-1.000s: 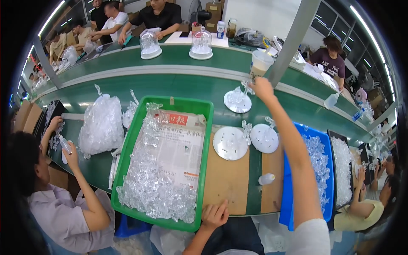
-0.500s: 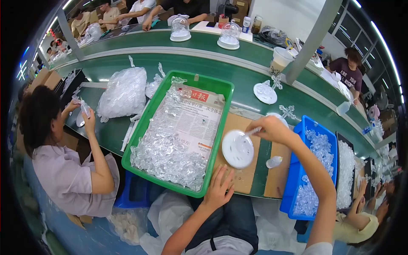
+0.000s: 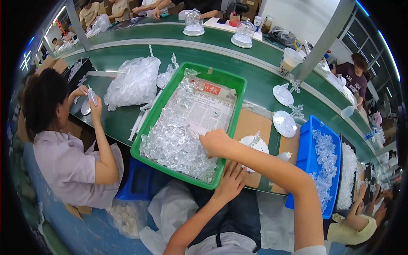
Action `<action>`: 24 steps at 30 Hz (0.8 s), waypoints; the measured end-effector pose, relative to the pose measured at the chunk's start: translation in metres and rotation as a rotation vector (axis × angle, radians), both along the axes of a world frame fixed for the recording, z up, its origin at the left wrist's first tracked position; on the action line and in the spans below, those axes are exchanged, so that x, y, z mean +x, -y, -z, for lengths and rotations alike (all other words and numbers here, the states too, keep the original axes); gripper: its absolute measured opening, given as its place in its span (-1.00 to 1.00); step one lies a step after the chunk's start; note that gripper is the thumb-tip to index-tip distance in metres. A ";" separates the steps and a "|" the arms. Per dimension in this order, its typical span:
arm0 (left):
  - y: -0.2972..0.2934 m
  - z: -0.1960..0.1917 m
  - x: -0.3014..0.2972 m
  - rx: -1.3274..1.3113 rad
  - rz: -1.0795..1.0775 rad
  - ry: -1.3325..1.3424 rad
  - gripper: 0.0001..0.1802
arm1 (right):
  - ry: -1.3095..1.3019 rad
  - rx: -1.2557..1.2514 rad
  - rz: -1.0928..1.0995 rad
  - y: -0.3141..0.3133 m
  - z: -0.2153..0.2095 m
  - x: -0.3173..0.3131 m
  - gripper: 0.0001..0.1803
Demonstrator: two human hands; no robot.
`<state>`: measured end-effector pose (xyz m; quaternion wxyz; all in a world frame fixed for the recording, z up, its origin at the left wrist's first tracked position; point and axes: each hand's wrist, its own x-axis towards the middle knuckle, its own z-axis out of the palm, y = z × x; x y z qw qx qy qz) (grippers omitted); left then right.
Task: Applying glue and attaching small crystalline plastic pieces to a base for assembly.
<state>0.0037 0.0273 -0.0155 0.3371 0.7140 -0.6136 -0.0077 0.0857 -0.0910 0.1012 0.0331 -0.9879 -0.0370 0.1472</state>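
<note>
My right hand (image 3: 216, 143) reaches into the green tray (image 3: 185, 182), fingers curled down among the clear plastic pieces (image 3: 170, 144). Its fingertips are partly hidden, so what they pinch cannot be made out. Just outside the tray's near right corner lies my left hand (image 3: 230, 182), open, with fingers stretched toward a white disc (image 3: 262, 147). A clear plastic piece (image 3: 256, 138) stands up from that disc, which my right forearm partly covers. To the right, half behind the forearm, a small squeeze bottle (image 3: 284, 156) rests on the brown board.
A blue bin (image 3: 302, 149) of clear pieces stands at right. Two white discs with clear branching parts, one a disc (image 3: 284, 124), lie beyond the board. A bulging clear bag (image 3: 132, 83) sits left of the tray. At far left a co-worker (image 3: 70, 157) holds a bottle.
My right hand has left the white disc and moved left into the green tray. The disc, held tilted before, now lies on the board. My left hand has shifted slightly right.
</note>
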 end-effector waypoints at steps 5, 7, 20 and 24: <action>-0.011 0.005 0.009 -0.090 -0.085 -0.081 -0.52 | 0.135 0.044 0.086 0.008 -0.020 -0.014 -0.75; -0.015 -0.010 0.005 -0.097 -0.072 -0.105 -0.55 | 0.178 0.093 0.066 0.016 -0.039 -0.032 -0.76; -0.010 -0.052 -0.036 -0.413 -0.032 -1.785 -0.60 | 0.677 1.083 0.855 -0.042 -0.030 -0.194 -0.55; 0.002 -0.029 -0.037 -0.370 -0.217 -1.504 -0.58 | 0.721 1.017 1.134 -0.034 0.013 -0.179 -0.69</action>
